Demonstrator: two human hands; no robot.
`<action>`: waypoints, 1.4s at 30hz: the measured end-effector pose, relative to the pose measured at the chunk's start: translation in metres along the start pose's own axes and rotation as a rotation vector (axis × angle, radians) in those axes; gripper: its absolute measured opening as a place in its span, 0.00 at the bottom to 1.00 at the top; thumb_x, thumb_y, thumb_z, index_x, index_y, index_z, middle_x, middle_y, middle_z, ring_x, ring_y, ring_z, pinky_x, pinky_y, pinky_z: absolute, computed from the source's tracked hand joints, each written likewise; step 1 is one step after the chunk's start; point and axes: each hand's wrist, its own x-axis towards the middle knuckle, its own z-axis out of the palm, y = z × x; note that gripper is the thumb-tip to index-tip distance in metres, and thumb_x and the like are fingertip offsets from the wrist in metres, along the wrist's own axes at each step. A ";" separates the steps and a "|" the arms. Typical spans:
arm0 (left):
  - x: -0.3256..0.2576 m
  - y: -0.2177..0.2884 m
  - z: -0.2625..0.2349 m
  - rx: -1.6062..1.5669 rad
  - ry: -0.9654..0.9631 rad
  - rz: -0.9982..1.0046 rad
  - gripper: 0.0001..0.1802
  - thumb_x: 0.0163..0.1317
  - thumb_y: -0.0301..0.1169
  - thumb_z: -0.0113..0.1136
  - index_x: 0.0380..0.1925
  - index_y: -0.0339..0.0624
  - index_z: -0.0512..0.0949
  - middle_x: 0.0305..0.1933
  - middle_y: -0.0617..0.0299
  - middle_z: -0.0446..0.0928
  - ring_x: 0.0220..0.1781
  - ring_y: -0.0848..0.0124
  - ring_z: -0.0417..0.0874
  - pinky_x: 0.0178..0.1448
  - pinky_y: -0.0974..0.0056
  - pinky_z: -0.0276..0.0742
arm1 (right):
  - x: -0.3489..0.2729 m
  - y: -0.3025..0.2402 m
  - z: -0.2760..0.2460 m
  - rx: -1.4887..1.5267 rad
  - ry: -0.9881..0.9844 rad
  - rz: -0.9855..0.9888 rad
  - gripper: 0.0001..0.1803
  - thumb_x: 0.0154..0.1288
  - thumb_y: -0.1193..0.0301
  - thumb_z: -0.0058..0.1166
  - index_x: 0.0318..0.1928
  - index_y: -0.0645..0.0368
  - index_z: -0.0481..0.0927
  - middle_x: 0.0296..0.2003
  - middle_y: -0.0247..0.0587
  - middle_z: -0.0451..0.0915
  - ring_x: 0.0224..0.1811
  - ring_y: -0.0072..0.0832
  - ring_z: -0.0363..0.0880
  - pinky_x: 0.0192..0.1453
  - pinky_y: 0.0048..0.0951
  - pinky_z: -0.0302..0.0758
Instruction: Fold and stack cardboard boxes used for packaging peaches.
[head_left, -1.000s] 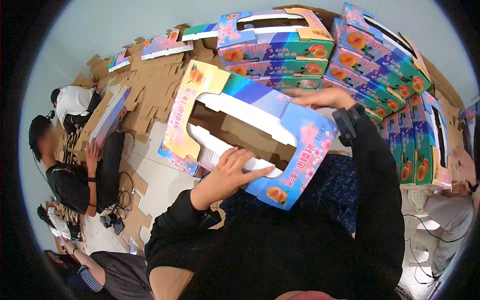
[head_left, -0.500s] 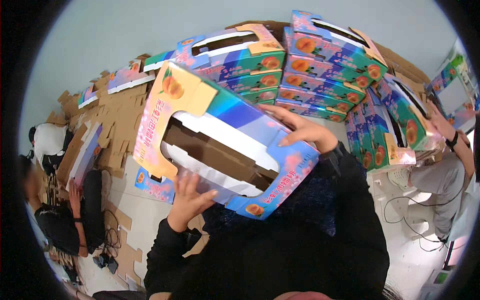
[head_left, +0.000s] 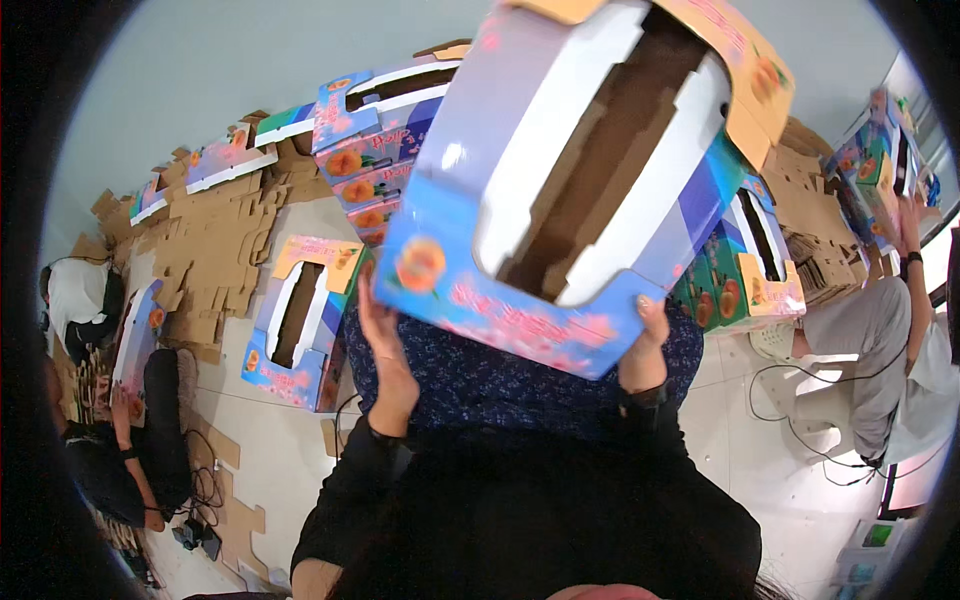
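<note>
A printed cardboard fruit carton (head_left: 455, 165), blue, lilac and peach-orange with peach pictures, is raised in front of me. Its long cut-out opening tilts toward me and shows the brown cardboard inside. My left hand (head_left: 388, 365) presses flat against the left lower side, its fingers partly hidden by the carton. At the lower right corner, my right hand (head_left: 645, 350) grips the edge, with the thumb on the front and the other fingers out of sight. Below and left of it, a similar carton (head_left: 285, 378) stands on the floor.
Stacked cartons (head_left: 365, 160) stand along the wall, partly covered by the raised one; more cartons (head_left: 775, 295) are at right. Flat brown cardboard (head_left: 215, 240) covers floor at left. A person on each side handles a carton. Black cables (head_left: 825, 460) trail at right.
The carton has swung round and risen up and away from me. My left hand went from its opening to its side, my right to the near corner. The right-hand person's carton moved right.
</note>
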 end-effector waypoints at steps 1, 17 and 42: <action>-0.001 0.000 0.013 -0.172 -0.109 -0.072 0.57 0.57 0.71 0.41 0.73 0.43 0.36 0.76 0.52 0.43 0.76 0.58 0.49 0.74 0.52 0.45 | -0.003 0.007 0.008 -0.018 0.022 -0.008 0.47 0.44 0.65 0.66 0.64 0.62 0.57 0.52 0.46 0.72 0.54 0.35 0.74 0.58 0.37 0.73; -0.030 -0.040 -0.008 -0.811 -0.185 -0.523 0.39 0.53 0.41 0.62 0.62 0.34 0.61 0.57 0.53 0.71 0.59 0.61 0.74 0.64 0.56 0.68 | -0.014 0.002 -0.030 0.551 0.345 0.003 0.41 0.64 0.37 0.40 0.62 0.58 0.68 0.61 0.41 0.70 0.63 0.37 0.66 0.69 0.42 0.59; 0.009 -0.016 0.024 -0.152 -0.439 -0.499 0.35 0.72 0.55 0.26 0.64 0.38 0.64 0.52 0.53 0.77 0.55 0.64 0.78 0.65 0.58 0.64 | -0.069 -0.150 -0.238 -0.412 0.884 -0.715 0.34 0.63 0.54 0.48 0.62 0.65 0.67 0.55 0.54 0.72 0.56 0.45 0.73 0.60 0.45 0.70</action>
